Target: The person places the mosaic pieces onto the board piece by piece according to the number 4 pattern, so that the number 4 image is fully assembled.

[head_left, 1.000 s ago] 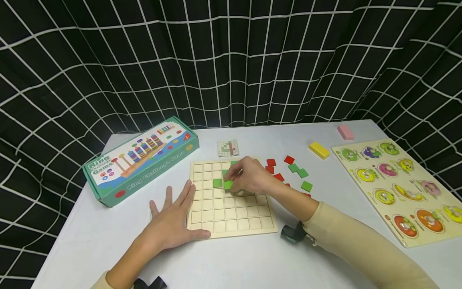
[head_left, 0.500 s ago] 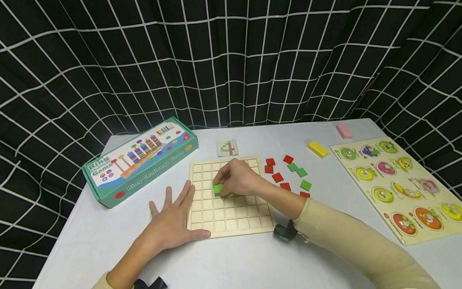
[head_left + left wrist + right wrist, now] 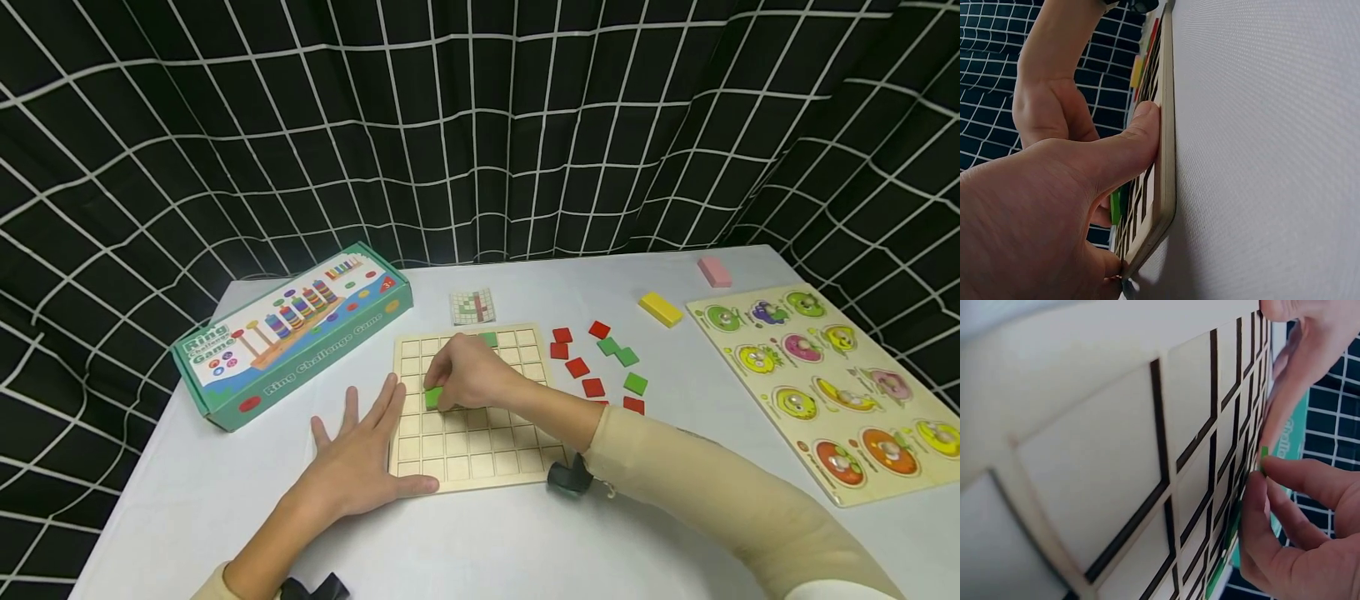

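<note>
Between its thumb and fingers, my right hand (image 3: 474, 377) pinches a green square tile (image 3: 432, 399) over the left part of the wooden grid board (image 3: 480, 468). In the right wrist view that tile (image 3: 1264, 452) shows edge-on at the fingertips. One green tile (image 3: 489, 339) lies in a square by the board's far edge; others near the middle are covered by the right hand. My left hand (image 3: 352, 475) is spread along the board's left side, its thumb on the near left corner. The left wrist view has the thumb (image 3: 1138, 134) lying over the board's rim (image 3: 1166, 156).
Red tiles (image 3: 577, 367) and green tiles (image 3: 636, 383) lie loose right of the board. Behind it is a small pattern card (image 3: 472, 307). A game box (image 3: 292, 333) stands at left, a fruit puzzle board (image 3: 825, 392) at right, with yellow (image 3: 661, 309) and pink blocks (image 3: 714, 272) farther back.
My right hand has moved left across the board with the pinched green tile, uncovering the tile by the far edge. The left hand has stayed in place.
</note>
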`<state>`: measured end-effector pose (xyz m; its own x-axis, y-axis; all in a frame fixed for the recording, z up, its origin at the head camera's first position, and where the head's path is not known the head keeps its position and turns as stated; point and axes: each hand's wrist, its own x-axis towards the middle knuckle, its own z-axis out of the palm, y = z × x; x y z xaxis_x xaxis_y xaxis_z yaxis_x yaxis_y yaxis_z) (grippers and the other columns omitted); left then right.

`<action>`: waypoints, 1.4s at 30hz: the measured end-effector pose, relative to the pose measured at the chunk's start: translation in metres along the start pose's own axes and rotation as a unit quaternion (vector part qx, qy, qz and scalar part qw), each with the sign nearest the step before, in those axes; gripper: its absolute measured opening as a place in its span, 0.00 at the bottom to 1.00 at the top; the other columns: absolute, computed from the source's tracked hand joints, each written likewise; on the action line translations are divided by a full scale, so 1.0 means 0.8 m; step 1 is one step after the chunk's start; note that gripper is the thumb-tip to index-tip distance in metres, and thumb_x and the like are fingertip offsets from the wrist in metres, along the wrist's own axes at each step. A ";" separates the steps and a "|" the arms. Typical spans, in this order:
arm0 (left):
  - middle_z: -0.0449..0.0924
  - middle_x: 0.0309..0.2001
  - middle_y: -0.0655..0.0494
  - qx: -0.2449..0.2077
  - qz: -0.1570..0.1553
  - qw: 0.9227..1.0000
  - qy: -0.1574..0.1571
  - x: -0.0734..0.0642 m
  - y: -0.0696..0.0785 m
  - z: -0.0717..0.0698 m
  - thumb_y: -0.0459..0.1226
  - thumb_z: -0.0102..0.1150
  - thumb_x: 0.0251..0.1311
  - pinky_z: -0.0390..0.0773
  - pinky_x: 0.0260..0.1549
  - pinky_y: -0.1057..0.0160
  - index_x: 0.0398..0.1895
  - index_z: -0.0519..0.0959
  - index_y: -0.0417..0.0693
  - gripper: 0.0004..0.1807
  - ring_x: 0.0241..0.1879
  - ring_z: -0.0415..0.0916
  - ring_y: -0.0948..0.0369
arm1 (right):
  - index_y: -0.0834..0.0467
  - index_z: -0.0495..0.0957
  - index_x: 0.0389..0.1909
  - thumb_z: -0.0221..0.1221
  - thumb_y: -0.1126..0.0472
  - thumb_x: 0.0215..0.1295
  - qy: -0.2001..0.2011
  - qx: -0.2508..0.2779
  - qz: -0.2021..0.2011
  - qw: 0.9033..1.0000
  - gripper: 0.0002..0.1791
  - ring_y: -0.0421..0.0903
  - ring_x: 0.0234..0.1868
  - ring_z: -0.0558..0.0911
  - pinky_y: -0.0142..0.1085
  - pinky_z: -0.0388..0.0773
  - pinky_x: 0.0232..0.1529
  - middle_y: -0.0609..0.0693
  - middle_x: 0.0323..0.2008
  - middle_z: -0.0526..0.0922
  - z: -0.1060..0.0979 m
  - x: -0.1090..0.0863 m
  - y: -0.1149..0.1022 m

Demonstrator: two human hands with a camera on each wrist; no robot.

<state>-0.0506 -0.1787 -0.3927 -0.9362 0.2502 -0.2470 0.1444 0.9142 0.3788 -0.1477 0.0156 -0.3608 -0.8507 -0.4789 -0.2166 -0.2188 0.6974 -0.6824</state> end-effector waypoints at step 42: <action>0.35 0.87 0.56 -0.005 0.000 1.000 -0.004 -0.001 0.000 -0.001 0.76 0.67 0.44 0.32 0.59 0.11 0.86 0.45 0.50 0.73 0.81 0.30 0.28 | 0.55 0.91 0.34 0.78 0.71 0.45 -0.021 -0.018 -0.005 1.000 0.14 0.41 0.33 0.83 0.31 0.81 0.36 0.42 0.27 0.88 -0.007 0.000 -0.005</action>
<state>-0.0504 -0.1793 -0.3919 -0.9337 0.2534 -0.2530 0.1417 0.9104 0.3886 -0.1494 0.0158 -0.3537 -0.8282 -0.5072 -0.2386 -0.2452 0.7107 -0.6594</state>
